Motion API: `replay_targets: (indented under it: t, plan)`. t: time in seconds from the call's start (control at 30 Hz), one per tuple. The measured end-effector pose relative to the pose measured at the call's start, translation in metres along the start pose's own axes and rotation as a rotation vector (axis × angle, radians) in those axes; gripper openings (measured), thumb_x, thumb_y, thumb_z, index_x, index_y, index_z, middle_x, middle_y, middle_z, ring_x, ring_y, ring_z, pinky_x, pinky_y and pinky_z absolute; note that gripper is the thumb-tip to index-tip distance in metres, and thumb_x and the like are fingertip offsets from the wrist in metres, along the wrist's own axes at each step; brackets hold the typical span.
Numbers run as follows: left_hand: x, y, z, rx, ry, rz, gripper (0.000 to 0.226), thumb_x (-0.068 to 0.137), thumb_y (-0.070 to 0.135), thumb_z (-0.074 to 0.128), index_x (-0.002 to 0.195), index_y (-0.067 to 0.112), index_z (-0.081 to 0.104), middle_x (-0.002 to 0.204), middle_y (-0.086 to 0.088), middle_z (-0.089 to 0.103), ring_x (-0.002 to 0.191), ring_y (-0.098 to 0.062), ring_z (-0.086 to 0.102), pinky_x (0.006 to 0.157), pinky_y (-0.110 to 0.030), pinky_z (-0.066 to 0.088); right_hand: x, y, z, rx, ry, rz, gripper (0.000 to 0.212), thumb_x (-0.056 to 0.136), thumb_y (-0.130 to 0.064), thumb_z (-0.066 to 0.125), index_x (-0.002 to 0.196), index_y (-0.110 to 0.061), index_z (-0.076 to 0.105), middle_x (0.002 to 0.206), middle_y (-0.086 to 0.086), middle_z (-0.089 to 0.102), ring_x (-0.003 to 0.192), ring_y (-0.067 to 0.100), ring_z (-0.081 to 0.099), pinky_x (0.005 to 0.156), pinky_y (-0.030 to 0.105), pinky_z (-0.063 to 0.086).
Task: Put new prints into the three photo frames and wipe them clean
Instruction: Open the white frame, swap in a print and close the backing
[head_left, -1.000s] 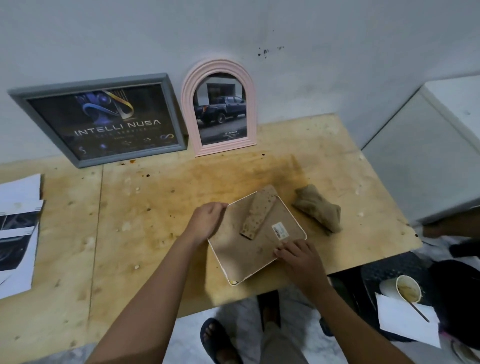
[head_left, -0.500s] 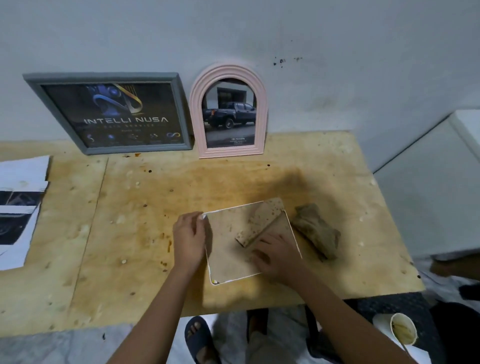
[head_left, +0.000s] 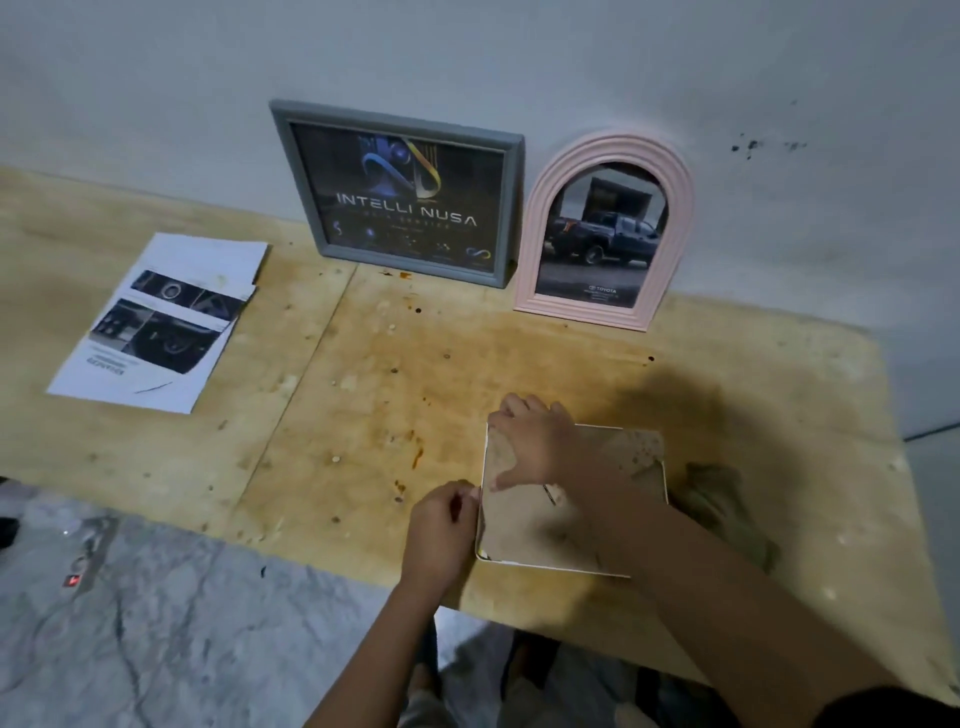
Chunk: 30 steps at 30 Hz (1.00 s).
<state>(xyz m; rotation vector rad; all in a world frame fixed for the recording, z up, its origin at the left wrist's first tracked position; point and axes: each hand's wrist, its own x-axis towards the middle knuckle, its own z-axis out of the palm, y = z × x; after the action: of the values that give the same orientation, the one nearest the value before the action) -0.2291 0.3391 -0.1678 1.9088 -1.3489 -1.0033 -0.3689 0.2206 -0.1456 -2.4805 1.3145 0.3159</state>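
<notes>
Loose prints (head_left: 156, 322) are kept ready at ten o'clock. At five o'clock, the face-down white frame (head_left: 530, 535) is pinched steady at its nine o'clock edge by the curled left hand (head_left: 441, 530). Its back is pressed flat by the spread right hand (head_left: 530, 441). A cloth (head_left: 727, 499) is kept at its three o'clock for wiping.

This looks like a makeshift work corner in a home or back room, not a fitted workshop. The worktop (head_left: 363, 415) is bare, stained plywood set against a painted wall (head_left: 467, 52) flecked with dark spots, above a marble-patterned floor (head_left: 156, 623). A grey frame (head_left: 400, 192) and a pink arched frame (head_left: 605, 234) lean on the wall at the far side. Loose printed sheets (head_left: 161, 322) lie to the left, and a face-down frame (head_left: 524, 530) lies by the near edge.
</notes>
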Motion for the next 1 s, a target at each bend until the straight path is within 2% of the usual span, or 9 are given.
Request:
replay_targets:
  t: [0.13, 0.17, 0.3, 0.37, 0.47, 0.63, 0.73, 0.83, 1.0]
  plan:
    - [-0.002, 0.0, 0.005, -0.031, 0.005, -0.02, 0.014, 0.085, 0.012, 0.061, 0.073, 0.014, 0.067, 0.064, -0.003, 0.065, 0.06, -0.019, 0.058, 0.058, -0.029, 0.044, 0.009, 0.002, -0.009, -0.071, -0.088, -0.052, 0.084, 0.053, -0.065, 0.074, 0.12, -0.024, 0.044, 0.121, -0.002, 0.04, 0.114, 0.02, 0.039, 0.087, 0.038, 0.035]
    - [-0.004, 0.0, 0.007, -0.037, 0.02, -0.035, 0.015, 0.084, 0.01, 0.062, 0.071, 0.014, 0.068, 0.064, -0.002, 0.065, 0.061, -0.019, 0.059, 0.06, -0.03, 0.045, 0.011, 0.003, -0.008, -0.067, -0.097, -0.065, 0.084, 0.052, -0.064, 0.075, 0.118, -0.024, 0.044, 0.119, -0.003, 0.041, 0.112, 0.02, 0.039, 0.086, 0.038, 0.035]
    - [-0.007, 0.005, 0.013, -0.07, 0.126, -0.114, 0.013, 0.083, 0.006, 0.064, 0.076, 0.013, 0.072, 0.068, 0.009, 0.066, 0.063, -0.003, 0.06, 0.057, -0.009, 0.04, 0.016, 0.007, -0.005, 0.005, -0.096, -0.092, 0.08, 0.048, -0.062, 0.077, 0.111, -0.025, 0.045, 0.115, -0.004, 0.041, 0.108, 0.019, 0.038, 0.083, 0.036, 0.035]
    - [-0.008, 0.007, 0.015, -0.111, 0.161, -0.16, 0.014, 0.082, 0.004, 0.064, 0.075, 0.012, 0.073, 0.067, 0.016, 0.063, 0.063, 0.003, 0.059, 0.057, -0.005, 0.04, 0.017, 0.009, -0.003, 0.041, -0.099, -0.087, 0.079, 0.047, -0.061, 0.078, 0.11, -0.025, 0.046, 0.114, -0.005, 0.041, 0.107, 0.018, 0.038, 0.083, 0.036, 0.035]
    - [-0.009, 0.008, 0.017, -0.151, 0.168, -0.199, 0.016, 0.082, 0.003, 0.064, 0.074, 0.013, 0.073, 0.067, 0.02, 0.063, 0.066, 0.009, 0.059, 0.058, -0.004, 0.04, 0.019, 0.01, -0.003, 0.064, -0.107, -0.09, 0.077, 0.046, -0.059, 0.08, 0.106, -0.024, 0.046, 0.11, -0.005, 0.042, 0.104, 0.018, 0.038, 0.082, 0.036, 0.035]
    - [-0.006, 0.009, 0.013, -0.198, 0.124, -0.222, 0.026, 0.083, 0.005, 0.065, 0.065, 0.023, 0.068, 0.065, 0.011, 0.066, 0.058, -0.005, 0.058, 0.057, -0.013, 0.043, 0.024, 0.01, -0.009, 0.092, -0.146, -0.13, 0.069, 0.045, -0.056, 0.081, 0.093, -0.028, 0.039, 0.1, -0.009, 0.04, 0.097, 0.014, 0.033, 0.077, 0.034, 0.028]
    - [-0.008, 0.007, 0.013, -0.229, 0.117, -0.215, 0.026, 0.083, 0.004, 0.064, 0.066, 0.023, 0.068, 0.066, 0.01, 0.067, 0.059, 0.0, 0.058, 0.054, -0.01, 0.042, 0.026, 0.008, -0.013, 0.12, -0.171, -0.124, 0.066, 0.049, -0.053, 0.081, 0.095, -0.026, 0.042, 0.1, -0.01, 0.043, 0.097, 0.014, 0.035, 0.08, 0.036, 0.029]
    - [-0.011, 0.006, 0.013, -0.214, 0.113, -0.183, 0.021, 0.084, 0.005, 0.064, 0.07, 0.02, 0.067, 0.067, 0.008, 0.066, 0.059, 0.002, 0.056, 0.054, -0.007, 0.038, 0.025, 0.007, -0.016, 0.154, -0.165, -0.081, 0.054, 0.058, -0.047, 0.078, 0.097, -0.026, 0.047, 0.102, -0.01, 0.05, 0.1, 0.014, 0.039, 0.083, 0.037, 0.029]
    - [-0.009, 0.004, 0.014, -0.151, 0.085, -0.141, 0.015, 0.088, 0.009, 0.059, 0.075, 0.014, 0.065, 0.066, 0.002, 0.063, 0.055, -0.006, 0.051, 0.051, -0.015, 0.037, 0.009, 0.014, -0.016, 0.224, -0.103, 0.024, 0.034, 0.077, -0.036, 0.065, 0.109, -0.031, 0.052, 0.122, -0.015, 0.053, 0.116, 0.016, 0.041, 0.091, 0.038, 0.03]
